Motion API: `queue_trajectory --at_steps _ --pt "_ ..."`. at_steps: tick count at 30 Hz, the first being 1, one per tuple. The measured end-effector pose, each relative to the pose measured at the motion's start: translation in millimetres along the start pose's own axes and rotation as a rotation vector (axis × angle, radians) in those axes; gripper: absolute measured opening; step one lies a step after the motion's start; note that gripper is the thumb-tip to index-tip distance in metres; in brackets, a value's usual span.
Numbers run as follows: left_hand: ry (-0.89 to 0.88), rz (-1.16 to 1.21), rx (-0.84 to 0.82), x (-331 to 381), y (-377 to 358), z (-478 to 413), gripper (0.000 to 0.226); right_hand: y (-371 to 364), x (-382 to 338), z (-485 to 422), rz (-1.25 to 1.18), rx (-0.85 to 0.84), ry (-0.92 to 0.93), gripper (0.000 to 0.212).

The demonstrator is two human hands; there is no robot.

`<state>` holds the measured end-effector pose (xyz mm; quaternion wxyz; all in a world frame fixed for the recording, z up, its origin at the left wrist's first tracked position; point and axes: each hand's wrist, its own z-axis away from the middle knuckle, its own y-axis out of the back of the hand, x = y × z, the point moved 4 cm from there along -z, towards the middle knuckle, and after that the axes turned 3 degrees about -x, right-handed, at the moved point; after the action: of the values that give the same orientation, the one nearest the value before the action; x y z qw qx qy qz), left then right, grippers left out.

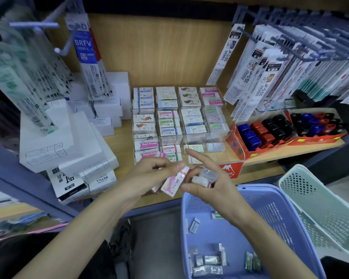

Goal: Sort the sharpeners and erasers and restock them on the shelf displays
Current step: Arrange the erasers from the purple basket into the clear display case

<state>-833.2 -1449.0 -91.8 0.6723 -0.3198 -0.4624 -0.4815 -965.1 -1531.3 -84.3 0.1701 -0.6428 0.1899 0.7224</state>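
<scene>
Centre: a pink-and-white eraser [174, 183], pinched between the thumb and curled fingers of the left hand [149, 174] above the shelf's front edge. A second piece may lie under it, but the hand hides most of it. Just beside it the right hand [208, 188] curls round a clutch of wrapped erasers [205, 176], their number and print too blurred to read. Its index finger points straight out over the front row of the display [177, 117].

The display, a clear compartmented case of stacked erasers, stands on the wooden shelf [125, 141]; both hands cover part of its nearest compartments. Just right of it, two red cartons carry sharpeners [266, 129] in blue, red and black. White boxes [69, 137] are piled at left. Refill packs [290, 67] hang from hooks on both sides, overlapping the boxes.

Under the right forearm a blue basket [280, 218] holds loose packets [208, 260]. A green basket [320, 208] stands beside it, cut off by the frame.
</scene>
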Motion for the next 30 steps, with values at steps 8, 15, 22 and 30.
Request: queue_trajectory --at_steps 8,15,22,30 --pt "0.023 -0.068 -0.055 3 -1 0 0.051 13 0 -12 0.101 0.131 0.118 0.03" --pt "-0.015 -0.142 0.023 2 17 -3 0.026 23 4 -30 0.307 0.128 0.133 0.03" --pt "-0.047 -0.305 0.102 2 26 -10 0.022 25 -1 -46 0.702 0.052 0.379 0.031" --pt "-0.132 -0.238 0.204 -7 46 -4 0.076 34 3 -85 1.164 -0.028 0.1 0.024"
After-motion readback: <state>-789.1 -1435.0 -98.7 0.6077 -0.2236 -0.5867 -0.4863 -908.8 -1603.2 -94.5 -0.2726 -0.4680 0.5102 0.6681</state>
